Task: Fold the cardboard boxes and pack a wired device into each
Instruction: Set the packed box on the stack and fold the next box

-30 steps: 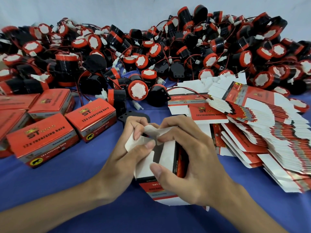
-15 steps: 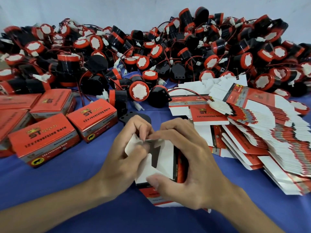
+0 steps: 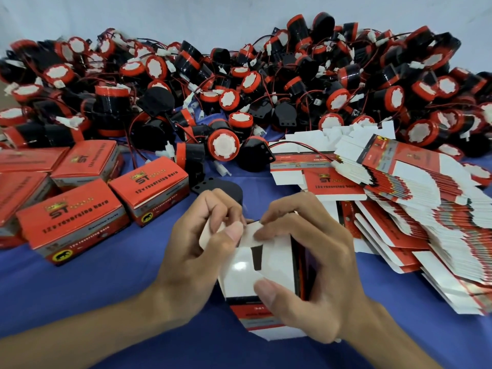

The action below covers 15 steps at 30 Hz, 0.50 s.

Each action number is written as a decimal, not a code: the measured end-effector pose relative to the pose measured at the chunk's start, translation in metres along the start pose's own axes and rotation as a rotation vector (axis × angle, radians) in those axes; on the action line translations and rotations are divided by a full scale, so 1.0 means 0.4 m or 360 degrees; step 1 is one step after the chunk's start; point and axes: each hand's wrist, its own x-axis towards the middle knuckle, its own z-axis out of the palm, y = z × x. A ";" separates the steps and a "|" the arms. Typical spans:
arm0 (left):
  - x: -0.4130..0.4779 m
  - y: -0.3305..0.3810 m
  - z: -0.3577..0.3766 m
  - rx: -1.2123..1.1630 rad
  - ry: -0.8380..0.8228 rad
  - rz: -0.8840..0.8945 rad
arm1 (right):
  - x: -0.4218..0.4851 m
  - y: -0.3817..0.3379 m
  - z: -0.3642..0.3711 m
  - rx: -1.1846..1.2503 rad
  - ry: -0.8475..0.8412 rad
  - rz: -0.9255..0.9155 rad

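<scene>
On blue table (image 3: 106, 288), left hand (image 3: 197, 251), right hand (image 3: 314, 265) both gripping half-folded box (image 3: 263, 267), pinching its flaps

One half-folded box (image 3: 239, 280), five closed boxes (image 3: 72, 222), countless devices (image 3: 223, 145).

Blue tablecloth (image 3: 93, 288), pale wall (image 3: 159, 14) behind

Bare blue cloth of the bench (image 3: 87, 294) lies open at the near left, between the folded boxes (image 3: 72, 222) and the left hand (image 3: 191, 262). More shows at the near right, below the fanned stack of flat cartons (image 3: 426, 217). The right hand (image 3: 327, 275) and the left, both gripping a half-folded box (image 3: 277, 265), fill the near middle. A heap of wired reversing horns (image 3: 239, 89) walls off the far side. One black horn (image 3: 226, 189) lies just beyond the hands.
</scene>
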 end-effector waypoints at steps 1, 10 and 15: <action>-0.001 -0.001 0.001 0.0018 -0.0005 -0.0003 | 0.000 0.001 0.001 -0.0003 0.0017 -0.0004; 0.005 -0.008 -0.005 -0.0166 -0.0092 -0.0194 | 0.001 0.011 0.003 -0.0221 0.0157 -0.0087; -0.014 0.007 -0.004 -0.0242 -0.0549 -0.0309 | -0.001 -0.005 0.010 -0.0224 0.0260 -0.0227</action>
